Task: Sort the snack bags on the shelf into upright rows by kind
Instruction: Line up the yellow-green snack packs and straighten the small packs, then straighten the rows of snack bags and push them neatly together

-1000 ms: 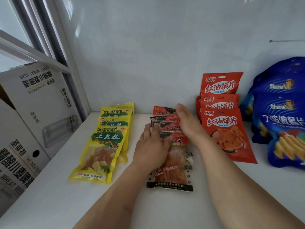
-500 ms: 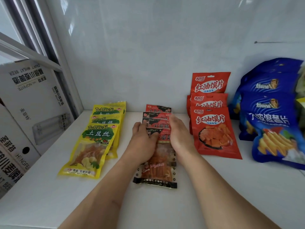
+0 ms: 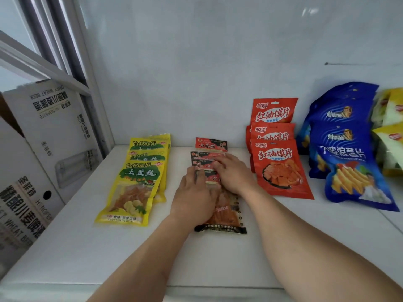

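Observation:
A row of several red-and-black snack bags (image 3: 226, 216) lies overlapped in the middle of the white shelf (image 3: 109, 247), its rearmost bag (image 3: 211, 144) near the back wall. My left hand (image 3: 196, 192) rests flat on the row's middle with its fingers straight. Close beside it, my right hand (image 3: 233, 173) presses on the bags' tops with relaxed fingers. Left of them is an overlapped row of yellow bags (image 3: 133, 188). To the right stands a row of orange-red bags (image 3: 279, 168), and beyond it lean blue chip bags (image 3: 349, 162).
Yellow-and-white bags (image 3: 392, 131) show at the far right edge. White cardboard beer boxes (image 3: 54, 131) stand beyond the shelf's left side, next to a metal upright (image 3: 96, 110). The white back wall (image 3: 196, 73) closes the shelf behind the rows.
My right hand has slid from the back of the red-and-black row toward me, ending close beside my left hand. My left hand has stayed on the bags.

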Action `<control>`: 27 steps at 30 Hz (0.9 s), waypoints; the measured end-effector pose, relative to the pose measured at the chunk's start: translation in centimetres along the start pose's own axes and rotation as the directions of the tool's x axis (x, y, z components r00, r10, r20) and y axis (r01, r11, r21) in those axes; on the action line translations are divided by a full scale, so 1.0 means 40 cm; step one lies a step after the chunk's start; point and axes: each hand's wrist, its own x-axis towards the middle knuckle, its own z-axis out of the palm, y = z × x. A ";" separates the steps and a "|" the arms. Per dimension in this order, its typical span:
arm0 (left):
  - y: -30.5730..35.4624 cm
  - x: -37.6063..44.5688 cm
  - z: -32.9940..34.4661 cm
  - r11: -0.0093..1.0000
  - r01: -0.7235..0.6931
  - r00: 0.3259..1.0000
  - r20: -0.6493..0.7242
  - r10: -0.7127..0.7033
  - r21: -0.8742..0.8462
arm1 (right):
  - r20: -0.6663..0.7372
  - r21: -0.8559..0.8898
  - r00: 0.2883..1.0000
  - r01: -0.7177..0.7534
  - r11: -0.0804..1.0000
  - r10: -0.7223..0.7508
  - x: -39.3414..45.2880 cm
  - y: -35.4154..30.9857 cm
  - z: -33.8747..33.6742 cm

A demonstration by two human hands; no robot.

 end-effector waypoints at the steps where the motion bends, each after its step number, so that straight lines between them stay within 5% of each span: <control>1: -0.007 0.006 0.011 0.999 -0.014 1.000 -0.008 0.014 0.053 | -0.009 -0.006 1.000 -0.009 1.000 0.009 -0.002 -0.002 0.002; 4: -0.013 0.013 0.016 0.995 0.018 1.000 -0.022 -0.016 0.093 | -0.019 -0.009 1.000 -0.001 1.000 0.000 -0.019 -0.016 -0.008; 12: 0.011 0.033 -0.031 0.987 0.097 0.991 -0.078 -0.107 -0.130 | -0.168 0.031 0.985 0.050 0.998 -0.044 -0.072 -0.024 -0.085; 18: 0.134 0.099 -0.067 0.971 0.009 0.985 -0.167 -0.050 -0.239 | -0.434 0.099 0.901 0.021 0.995 0.024 -0.125 0.046 -0.199; 21: 0.212 0.164 -0.059 0.889 0.028 0.991 -0.106 -0.085 -0.456 | -0.498 0.148 0.858 -0.059 0.987 0.126 -0.126 0.117 -0.226; 27: 0.343 0.293 -0.014 0.571 0.257 0.952 0.103 -0.288 -0.779 | -0.425 0.181 0.867 -0.201 0.963 0.261 -0.078 0.237 -0.224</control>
